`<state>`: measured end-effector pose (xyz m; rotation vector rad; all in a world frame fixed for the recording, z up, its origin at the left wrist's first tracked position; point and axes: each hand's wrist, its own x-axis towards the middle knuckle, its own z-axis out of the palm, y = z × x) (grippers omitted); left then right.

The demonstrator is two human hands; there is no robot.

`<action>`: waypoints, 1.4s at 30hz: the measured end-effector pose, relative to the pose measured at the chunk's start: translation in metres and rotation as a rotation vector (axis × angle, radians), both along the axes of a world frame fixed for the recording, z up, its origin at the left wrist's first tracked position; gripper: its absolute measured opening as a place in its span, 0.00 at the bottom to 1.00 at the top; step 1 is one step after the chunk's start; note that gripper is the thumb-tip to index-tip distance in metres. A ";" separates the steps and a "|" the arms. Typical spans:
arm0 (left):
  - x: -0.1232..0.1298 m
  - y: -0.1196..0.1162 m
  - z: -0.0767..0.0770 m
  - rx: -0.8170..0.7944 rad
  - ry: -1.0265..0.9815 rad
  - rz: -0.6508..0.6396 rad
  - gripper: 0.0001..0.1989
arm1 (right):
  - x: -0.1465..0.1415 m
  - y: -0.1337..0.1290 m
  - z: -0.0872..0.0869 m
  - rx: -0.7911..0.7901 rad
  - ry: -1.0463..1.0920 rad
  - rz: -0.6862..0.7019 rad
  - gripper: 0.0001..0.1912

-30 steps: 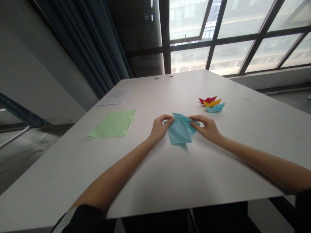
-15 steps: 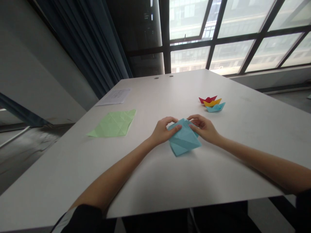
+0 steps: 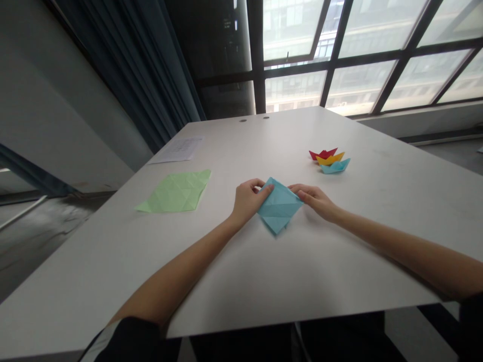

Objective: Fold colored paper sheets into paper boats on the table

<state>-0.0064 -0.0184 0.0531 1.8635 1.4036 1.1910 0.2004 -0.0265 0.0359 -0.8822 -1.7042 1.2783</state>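
A folded sheet of light blue paper (image 3: 279, 205), creased and roughly diamond-shaped, is held just over the table between my two hands. My left hand (image 3: 249, 197) is closed on its upper left edge, thumb on the front face and fingers behind. At the right corner, my right hand (image 3: 316, 199) pinches the paper between thumb and fingers. The lower point of the paper hangs toward me, with a small bit of another layer showing behind it. Parts of the fingers are hidden behind the sheet.
Beyond my right hand stand three folded paper boats: red (image 3: 320, 155), yellow (image 3: 330, 159) and blue (image 3: 335, 166). A creased green paper sheet (image 3: 175, 192) lies to the left, with a printed white page (image 3: 177, 150) behind it. The white table (image 3: 234, 281) has its near edge before me.
The blue paper has turned and its layers now lie closer together in a neater diamond. My right hand has slid from the top to the right corner.
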 end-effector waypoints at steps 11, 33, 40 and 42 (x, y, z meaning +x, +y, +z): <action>0.002 -0.001 -0.004 -0.125 -0.175 -0.003 0.16 | -0.006 -0.003 0.000 -0.238 0.172 -0.047 0.17; 0.004 0.006 -0.007 -0.506 -0.683 -0.125 0.18 | 0.000 0.004 -0.006 -0.356 0.102 0.030 0.16; 0.003 0.011 -0.009 -0.460 -0.759 -0.028 0.20 | 0.000 0.000 -0.002 -0.244 0.015 0.105 0.19; 0.004 0.010 -0.007 -0.476 -0.773 -0.036 0.20 | -0.001 0.000 -0.002 -0.236 0.040 0.057 0.19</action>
